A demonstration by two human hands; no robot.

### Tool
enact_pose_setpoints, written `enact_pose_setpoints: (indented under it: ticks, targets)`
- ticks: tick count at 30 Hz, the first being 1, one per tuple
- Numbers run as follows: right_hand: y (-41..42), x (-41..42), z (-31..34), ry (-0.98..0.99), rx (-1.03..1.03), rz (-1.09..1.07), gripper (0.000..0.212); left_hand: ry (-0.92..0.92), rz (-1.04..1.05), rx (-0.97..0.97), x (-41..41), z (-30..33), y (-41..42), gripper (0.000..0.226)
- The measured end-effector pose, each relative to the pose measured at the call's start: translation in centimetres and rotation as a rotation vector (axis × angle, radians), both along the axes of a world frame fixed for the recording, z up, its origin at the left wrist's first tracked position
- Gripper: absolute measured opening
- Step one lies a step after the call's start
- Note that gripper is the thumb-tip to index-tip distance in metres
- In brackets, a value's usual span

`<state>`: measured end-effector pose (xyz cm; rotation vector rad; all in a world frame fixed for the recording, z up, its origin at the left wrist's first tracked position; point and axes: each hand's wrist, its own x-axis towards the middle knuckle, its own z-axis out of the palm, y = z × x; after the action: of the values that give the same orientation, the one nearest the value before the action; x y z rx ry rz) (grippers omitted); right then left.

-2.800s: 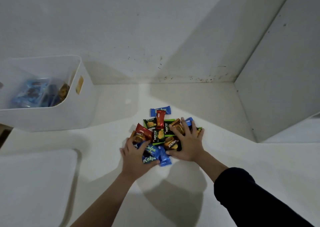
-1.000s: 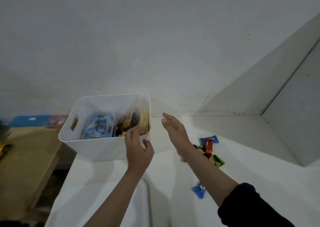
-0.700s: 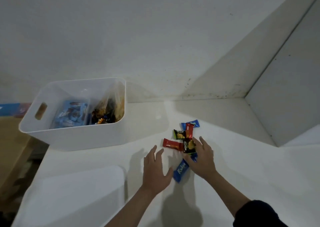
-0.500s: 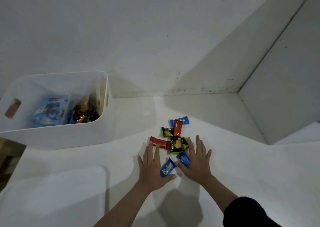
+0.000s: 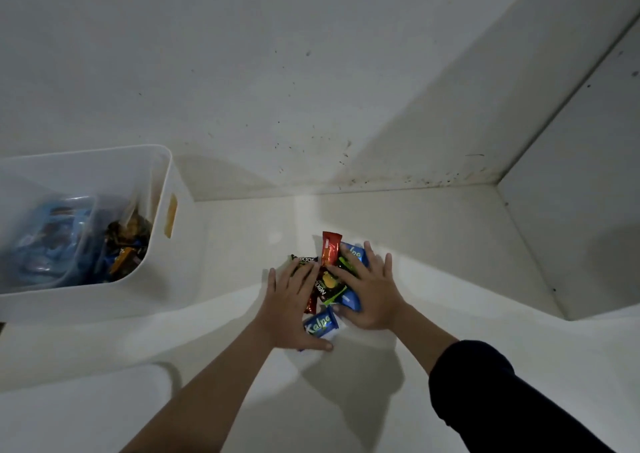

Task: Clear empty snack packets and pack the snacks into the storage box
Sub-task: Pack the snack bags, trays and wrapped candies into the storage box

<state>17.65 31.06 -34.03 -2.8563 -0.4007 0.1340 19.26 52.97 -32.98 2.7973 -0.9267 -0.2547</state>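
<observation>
Snack pile (image 5: 330, 281), bench: left hand (image 5: 289, 305) at 9 o'clock, right hand (image 5: 372, 291) at 3, fingers spread flat. Risk: slick wrappers squirting out when scooped.

White bench (image 5: 433, 376) set into a corner, glossy, with soft shadows across it. Behind, a pale wall (image 5: 277, 54) speckled with dark spots, grime gathered along the seam at its foot; to the right, a second wall panel (image 5: 588, 182) meeting it at an angle. At lower left, a flat white lid-like slab (image 5: 79, 414) with rounded corners lying on the surface.
</observation>
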Motion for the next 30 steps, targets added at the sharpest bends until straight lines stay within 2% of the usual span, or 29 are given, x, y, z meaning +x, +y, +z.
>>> enact_pose_setpoints:
  ticks: [1, 5, 8, 12, 16, 18, 21, 26, 30]
  targets:
    - [0.1, -0.2, -0.1, -0.027, 0.040, -0.028, 0.073, -0.029, 0.036, -0.044, -0.1, -0.2, 0.0, 0.122]
    - [0.2, -1.0, 0.1, -0.229, 0.100, -0.050, 0.050, -0.237, 0.153, -0.233, -1.2, -0.9, -0.5, 0.052]
    - [0.6, -2.0, 0.2, -0.283, 0.112, -0.074, 0.049, -0.290, 0.239, -0.305, -2.5, -1.2, -0.6, 0.032]
    - [0.7, -2.4, 0.5, -0.271, 0.016, -0.021, 0.043, -0.304, 0.269, -0.280, -4.5, -1.5, 0.6, 0.030]
    - [0.6, -1.8, 1.3, -0.187, -0.169, 0.065, 0.054, -0.278, 0.237, -0.224, -6.1, -0.8, 2.2, 0.026]
    - [1.1, -2.3, 1.3, -0.167, -0.144, 0.046, 0.050, -0.265, 0.280, -0.257, -6.9, -0.2, 3.0, 0.026]
    - [2.3, -3.7, 0.9, -0.137, 0.003, -0.072, 0.042, -0.247, 0.421, -0.380, -8.1, 1.2, 3.8, 0.027]
    - [4.1, -2.0, 3.1, 0.109, 0.035, -0.199, 0.087, -0.140, 0.700, -0.652, -9.8, 4.8, 5.3, 0.034]
    - [6.8, 0.5, 4.3, 0.238, -0.037, -0.353, 0.075, -0.173, 0.756, -0.887, -10.8, 8.5, 7.1, 0.022]
